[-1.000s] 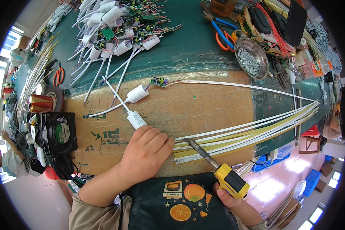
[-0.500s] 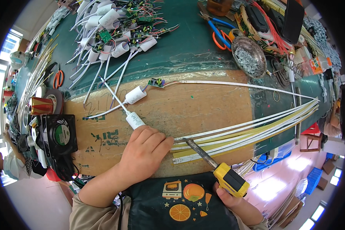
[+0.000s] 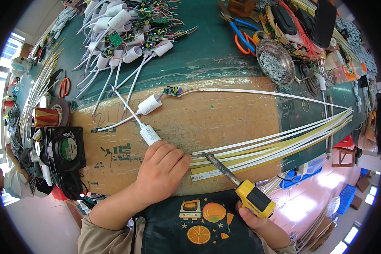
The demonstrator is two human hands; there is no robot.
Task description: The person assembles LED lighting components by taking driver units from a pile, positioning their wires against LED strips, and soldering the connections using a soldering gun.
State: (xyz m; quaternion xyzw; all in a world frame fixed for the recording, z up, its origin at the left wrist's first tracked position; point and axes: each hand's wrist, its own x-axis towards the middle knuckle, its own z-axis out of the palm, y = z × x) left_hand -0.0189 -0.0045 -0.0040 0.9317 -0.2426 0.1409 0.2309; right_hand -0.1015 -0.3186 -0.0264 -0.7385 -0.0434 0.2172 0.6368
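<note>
My left hand [image 3: 163, 169] is closed at the middle of the board, its fingers pinched beside the ends of the white and yellow LED strips [image 3: 266, 146]. What they pinch is hidden. A white cylindrical housing [image 3: 150, 134] with a white cable sticks out above its knuckles. My right hand [image 3: 252, 220] grips a soldering iron [image 3: 255, 199] by its yellow and black handle. The iron's dark tip is at the strip ends, close to my left fingertips. Farther back lies another white housing [image 3: 149, 105], with a small circuit board [image 3: 172, 91] wired to one strip.
A heap of white housings [image 3: 120, 20] with circuit boards covers the back left. A black fan [image 3: 66, 149] stands left of the cardboard sheet [image 3: 110, 169]. At the back right are a metal dish of grey bits [image 3: 275, 62], blue-handled pliers [image 3: 240, 34] and orange-handled scissors [image 3: 244, 45].
My left hand has shifted very slightly, and the white housing beside it has moved a little with it. The soldering iron and my right hand look unchanged.
</note>
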